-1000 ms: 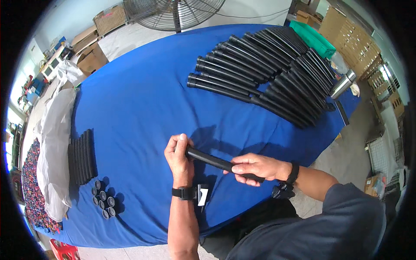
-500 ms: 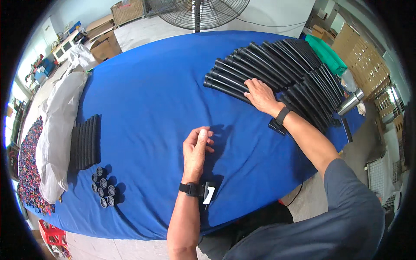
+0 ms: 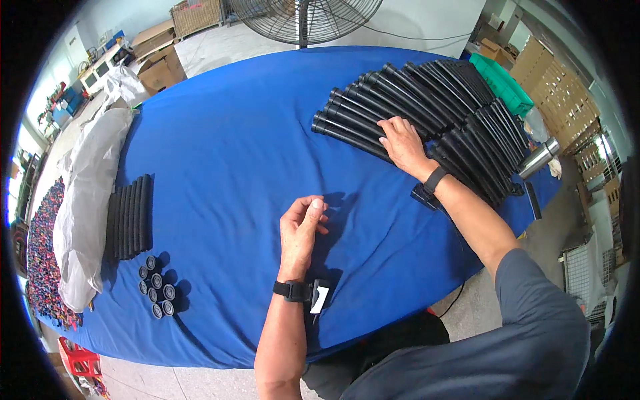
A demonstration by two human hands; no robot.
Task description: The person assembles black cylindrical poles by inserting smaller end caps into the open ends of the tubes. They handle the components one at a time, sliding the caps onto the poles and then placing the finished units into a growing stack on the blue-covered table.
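Note:
Black tubes (image 3: 400,99) lie side by side in a fanned row at the right of the blue-covered table. My right hand (image 3: 403,143) is over the nearest ones, its thumb and fingers closed around a black tube (image 3: 360,133); its grip is partly hidden by the hand itself. Over the middle of the cloth is my left hand (image 3: 303,230), thumb up and fingers loosely bent, with nothing seen in it. A small black item with a white label (image 3: 320,297) is beside the left wrist, next to its black band.
Ribbed black sleeves (image 3: 132,217) and several round black caps (image 3: 157,287) lie at the left. Beyond them are a white sheet (image 3: 90,213) and many small colourful pieces (image 3: 43,253). A green bin (image 3: 503,83) and a metal cylinder (image 3: 539,157) stand far right; a fan (image 3: 303,20) is behind.
The whole view has shifted slightly. My right hand stays on the tubes, and my left hand keeps nearly the same place and pose.

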